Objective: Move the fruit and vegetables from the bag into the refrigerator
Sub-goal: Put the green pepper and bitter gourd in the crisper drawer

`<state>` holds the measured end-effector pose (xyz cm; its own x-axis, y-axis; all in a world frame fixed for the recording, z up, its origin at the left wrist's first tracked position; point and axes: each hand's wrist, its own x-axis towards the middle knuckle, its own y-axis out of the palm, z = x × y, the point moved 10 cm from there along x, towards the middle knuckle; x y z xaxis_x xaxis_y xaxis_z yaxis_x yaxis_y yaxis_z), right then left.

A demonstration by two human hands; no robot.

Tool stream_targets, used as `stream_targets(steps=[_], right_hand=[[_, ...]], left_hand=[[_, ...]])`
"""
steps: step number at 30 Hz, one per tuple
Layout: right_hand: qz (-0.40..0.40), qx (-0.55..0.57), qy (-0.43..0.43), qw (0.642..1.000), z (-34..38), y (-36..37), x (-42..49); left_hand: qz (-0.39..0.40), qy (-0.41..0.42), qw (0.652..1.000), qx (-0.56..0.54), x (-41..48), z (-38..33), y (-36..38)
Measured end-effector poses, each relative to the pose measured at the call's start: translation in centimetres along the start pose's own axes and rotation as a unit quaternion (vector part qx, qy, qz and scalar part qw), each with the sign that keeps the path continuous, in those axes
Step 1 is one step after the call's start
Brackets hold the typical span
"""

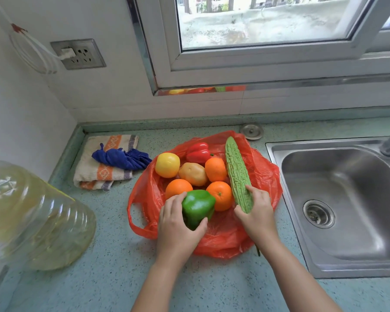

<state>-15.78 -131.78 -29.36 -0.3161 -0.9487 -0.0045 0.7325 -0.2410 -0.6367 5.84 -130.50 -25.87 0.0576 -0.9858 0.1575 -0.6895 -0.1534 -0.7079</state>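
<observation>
Both hands reach into an open red bag (pixel 263 172) on the counter (pixel 113 278). Left hand (pixel 178 224) grips a green pepper (pixel 197 207); right hand (pixel 257 212) closes around a bitter melon (pixel 236 170). Oranges (pixel 220 194), a potato (pixel 193 173) and a red pepper (pixel 198 152) lie between.

No legible text or labels anywhere.

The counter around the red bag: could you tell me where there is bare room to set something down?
Free: the counter in front of the red bag, and the strip between bag and towel. The sink basin is empty. Crowded: the bag itself and the oil jug corner.
</observation>
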Motion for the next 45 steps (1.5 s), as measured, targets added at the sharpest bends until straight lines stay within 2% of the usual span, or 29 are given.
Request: stream_targets(steps=[11,21,25,37,45], right_hand=[[-0.070,0.037,-0.034,0.996,3.4,-7.4,-4.7],[-0.162,0.080,0.041,0.983,1.4,-14.9,-13.3],[-0.212,0.099,0.078,0.969,-0.5,-18.7,-17.4],[-0.411,0.079,0.127,0.899,-7.4,-32.1,-32.2],[-0.527,0.041,0.203,0.824,-14.4,-42.5,-49.8]], left_hand=[[0.046,0.105,0.991,-0.070,-0.5,-6.6,-2.5],[0.120,0.212,0.958,-0.150,-4.1,-13.0,-0.9],[0.179,0.245,0.936,-0.176,-6.8,-16.4,1.8],[0.338,0.349,0.837,-0.249,-20.8,-30.7,9.2],[0.454,0.418,0.742,-0.263,-39.4,-41.6,14.0]])
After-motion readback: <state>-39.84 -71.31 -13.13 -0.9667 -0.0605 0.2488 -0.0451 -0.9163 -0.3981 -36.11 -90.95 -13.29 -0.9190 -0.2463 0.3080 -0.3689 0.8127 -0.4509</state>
